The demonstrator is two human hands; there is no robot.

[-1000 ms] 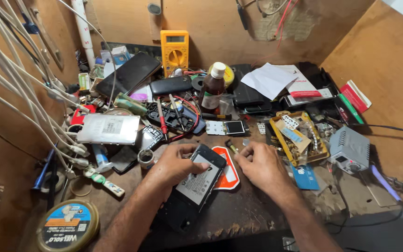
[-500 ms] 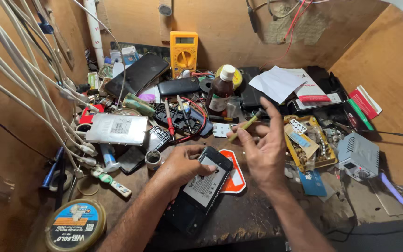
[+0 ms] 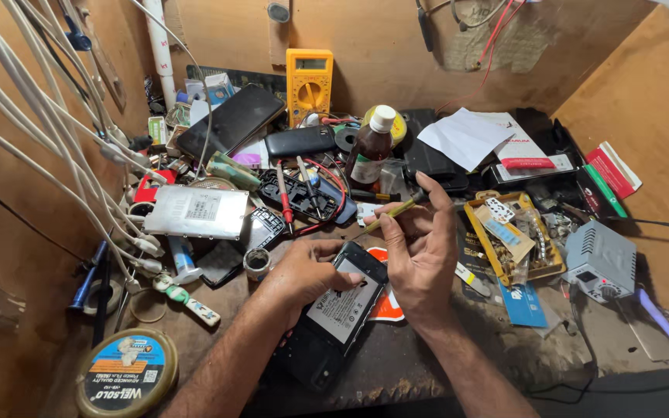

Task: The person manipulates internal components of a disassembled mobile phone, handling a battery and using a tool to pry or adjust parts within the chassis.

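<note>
Nearby, the yellow tray (image 3: 480, 219) holds small parts (image 3: 514, 240) — right hand (image 3: 420, 251) beside it.

A cluttered wooden desk (image 3: 427, 371) sits boxed in by bare plywood walls (image 3: 381, 46), its dark top worn and stained. White cables (image 3: 32, 131) fan across the left wall. Light falls evenly, apparently from above; a pale patch shows at far right.

Clutter is crowding the bench from 9 through 3 o'clock. White cables (image 3: 56, 155) are hanging across 10 o'clock; brown bottle (image 3: 368, 151) is standing at 12; parts tray (image 3: 514, 240) is blocking 3. Bare bench (image 3: 427, 364) is lying open at 6.
</note>
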